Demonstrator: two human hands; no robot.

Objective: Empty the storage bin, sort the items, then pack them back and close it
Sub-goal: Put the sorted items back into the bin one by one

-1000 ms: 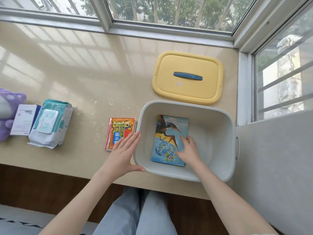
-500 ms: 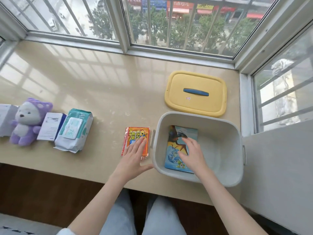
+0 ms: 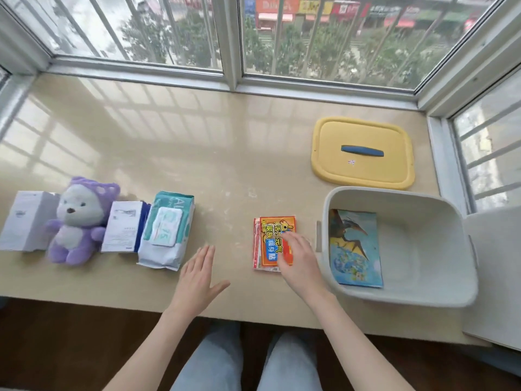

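The grey storage bin [image 3: 439, 299] stands open at the right of the sill, with a blue dinosaur picture book [image 3: 356, 249] flat on its floor. Its yellow lid [image 3: 363, 170] with a blue handle lies behind it. A stack of orange heat-patch packets [image 3: 272, 238] lies left of the bin, and my right hand [image 3: 298, 258] rests on top of it, fingers spread. My left hand [image 3: 197, 280] hovers open over the bare sill, holding nothing. Farther left stand a wet-wipes pack [image 3: 166, 230], a white-and-blue box [image 3: 121, 230], a purple plush toy [image 3: 77, 218] and a white box [image 3: 25, 221].
The beige sill [image 3: 197, 153] runs under a window frame [image 3: 234, 77] at the back and right. A white wall block [image 3: 493, 275] stands right of the bin. My knees in jeans [image 3: 245, 359] sit below the sill's front edge.
My right hand left the book in the bin and moved left onto the orange packets. My left hand came off the bin's rim and packets and moved left. The view swung left.
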